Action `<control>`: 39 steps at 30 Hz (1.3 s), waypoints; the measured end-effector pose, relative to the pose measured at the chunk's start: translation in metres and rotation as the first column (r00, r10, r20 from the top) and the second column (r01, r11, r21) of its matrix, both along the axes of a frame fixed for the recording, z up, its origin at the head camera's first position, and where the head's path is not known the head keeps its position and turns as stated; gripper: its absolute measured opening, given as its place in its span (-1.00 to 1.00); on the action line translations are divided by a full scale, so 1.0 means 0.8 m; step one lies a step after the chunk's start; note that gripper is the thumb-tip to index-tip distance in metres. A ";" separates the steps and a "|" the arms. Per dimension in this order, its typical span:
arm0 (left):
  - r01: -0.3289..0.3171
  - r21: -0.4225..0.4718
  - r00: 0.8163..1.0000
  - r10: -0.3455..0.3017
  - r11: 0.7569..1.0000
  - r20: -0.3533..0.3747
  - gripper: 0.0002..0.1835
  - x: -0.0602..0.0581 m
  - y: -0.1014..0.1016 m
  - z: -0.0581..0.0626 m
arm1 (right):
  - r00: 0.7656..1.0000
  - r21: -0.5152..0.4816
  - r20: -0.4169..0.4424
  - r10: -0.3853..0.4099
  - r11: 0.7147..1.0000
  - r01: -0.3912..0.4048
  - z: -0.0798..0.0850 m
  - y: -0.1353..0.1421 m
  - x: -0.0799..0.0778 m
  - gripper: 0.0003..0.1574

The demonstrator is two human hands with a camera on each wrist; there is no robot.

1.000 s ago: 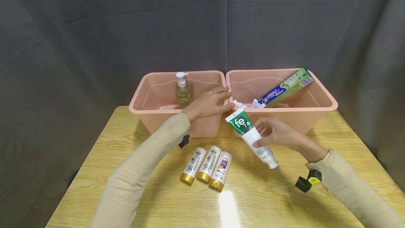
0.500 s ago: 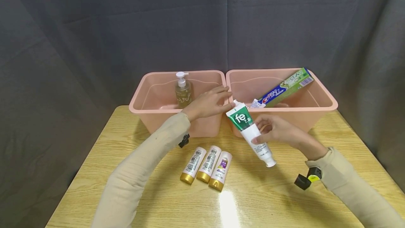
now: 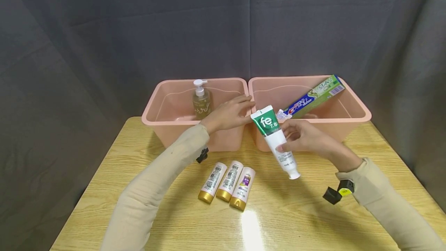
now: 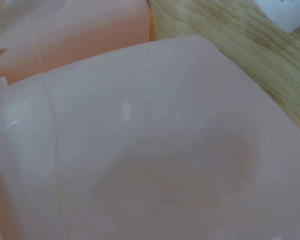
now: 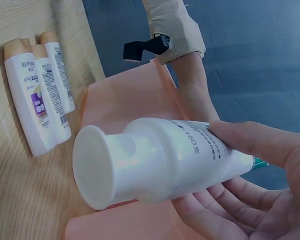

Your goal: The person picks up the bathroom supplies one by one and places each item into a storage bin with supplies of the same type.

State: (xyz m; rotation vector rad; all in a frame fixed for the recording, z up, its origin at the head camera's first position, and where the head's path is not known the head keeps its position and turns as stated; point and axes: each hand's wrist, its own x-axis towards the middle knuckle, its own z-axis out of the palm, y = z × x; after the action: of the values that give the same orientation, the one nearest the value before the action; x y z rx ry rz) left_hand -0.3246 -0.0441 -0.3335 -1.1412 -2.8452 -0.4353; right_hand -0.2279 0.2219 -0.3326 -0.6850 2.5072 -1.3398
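My right hand (image 3: 306, 138) holds a white and green toothpaste tube (image 3: 277, 142) between thumb and fingers. The tube tilts above the table in front of the right pink bin (image 3: 313, 121), its flat green end up and its white cap (image 5: 95, 167) down toward me. My left hand (image 3: 230, 114) lies over the front right corner of the left pink bin (image 3: 195, 123), with fairly straight fingers at the meeting rims. In the right wrist view the tube hides this hand. The left wrist view shows the bin wall (image 4: 140, 125) close up.
A pump bottle (image 3: 202, 102) stands in the left bin. A green and blue Crest toothpaste box (image 3: 313, 96) leans in the right bin, beside a partly hidden white item (image 3: 283, 114). Three white bottles with gold caps (image 3: 228, 183) lie side by side on the wooden table (image 3: 167, 220).
My right hand has raised the toothpaste tube slightly and moved it toward the bins, turning it a little more upright. The left hand has stayed where it was.
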 end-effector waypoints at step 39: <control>0.027 0.015 0.999 -0.026 1.000 -0.024 -0.30 -0.002 0.000 -0.002 | 0.989 -0.136 0.056 -0.140 0.980 0.146 0.027 0.005 -0.010 -0.42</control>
State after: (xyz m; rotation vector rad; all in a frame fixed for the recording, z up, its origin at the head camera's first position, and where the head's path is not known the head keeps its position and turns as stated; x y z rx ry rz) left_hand -0.3266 -0.0440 -0.3350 -1.1744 -2.8046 -0.4406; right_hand -0.2359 0.2258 -0.3113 -0.5009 2.4850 -1.5747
